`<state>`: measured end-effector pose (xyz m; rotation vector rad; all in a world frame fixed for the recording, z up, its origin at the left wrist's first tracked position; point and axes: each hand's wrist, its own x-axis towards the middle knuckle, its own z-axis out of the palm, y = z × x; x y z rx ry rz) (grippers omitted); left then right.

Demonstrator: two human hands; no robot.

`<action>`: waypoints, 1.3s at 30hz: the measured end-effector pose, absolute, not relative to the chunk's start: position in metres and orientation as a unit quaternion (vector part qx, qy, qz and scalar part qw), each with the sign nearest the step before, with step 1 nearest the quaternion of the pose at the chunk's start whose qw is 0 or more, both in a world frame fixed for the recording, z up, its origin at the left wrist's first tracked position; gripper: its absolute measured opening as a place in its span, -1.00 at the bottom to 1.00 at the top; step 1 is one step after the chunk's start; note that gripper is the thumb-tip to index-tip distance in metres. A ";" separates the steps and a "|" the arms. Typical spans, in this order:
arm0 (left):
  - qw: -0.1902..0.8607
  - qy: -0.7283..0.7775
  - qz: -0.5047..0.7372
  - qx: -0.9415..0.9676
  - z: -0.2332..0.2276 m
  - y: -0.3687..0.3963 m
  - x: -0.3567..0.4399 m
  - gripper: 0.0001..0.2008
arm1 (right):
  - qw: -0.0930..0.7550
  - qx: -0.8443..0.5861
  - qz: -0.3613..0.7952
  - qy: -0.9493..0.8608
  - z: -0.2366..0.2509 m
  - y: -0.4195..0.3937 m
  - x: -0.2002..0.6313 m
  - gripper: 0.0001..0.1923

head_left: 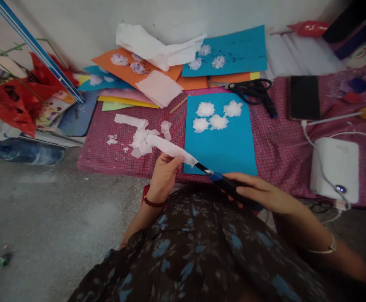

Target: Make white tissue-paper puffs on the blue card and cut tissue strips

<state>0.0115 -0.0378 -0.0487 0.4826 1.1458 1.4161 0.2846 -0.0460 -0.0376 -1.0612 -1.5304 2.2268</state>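
Observation:
My left hand [164, 178] pinches a folded strip of white tissue paper [173, 147] between thumb and fingers at the table's front edge. Wrapped round a black and blue utility knife [225, 183] is my right hand [260, 191]; the knife's dark blade meets the right end of the strip. A blue sheet of paper [220, 151] lies just beyond the knife, with several fluffy white tissue tufts [206, 110] on its upper half. Left of it, loose tissue pieces [140, 142] are heaped on the red checked cloth [104, 144], touching or close to the strip's far end.
Black scissors [248, 89] lie behind the blue sheet. Decorated orange [107, 63] and blue cards [242, 46] are stacked by the wall, with white tissue [154, 44] on top. At right are a phone [304, 97], a white power bank [335, 167] and cables. Red plastic bags [16, 100] sit left.

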 end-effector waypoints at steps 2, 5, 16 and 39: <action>0.585 0.491 0.605 0.225 -0.050 -0.038 0.012 -0.79 | 0.125 -0.356 0.774 -0.509 -0.040 -0.046 0.283 -0.49; 0.591 0.495 0.587 0.247 -0.051 -0.039 0.013 -0.76 | 0.143 -0.342 0.793 -0.484 -0.047 -0.047 0.282 -0.52; 0.606 0.514 0.553 0.251 -0.054 -0.040 0.016 -0.68 | 0.179 -0.332 0.828 -0.415 -0.060 -0.053 0.281 -0.52; 0.629 0.544 0.255 0.494 -0.040 -0.046 0.005 -0.81 | 0.199 -0.330 0.845 -0.372 -0.060 -0.065 0.294 -0.55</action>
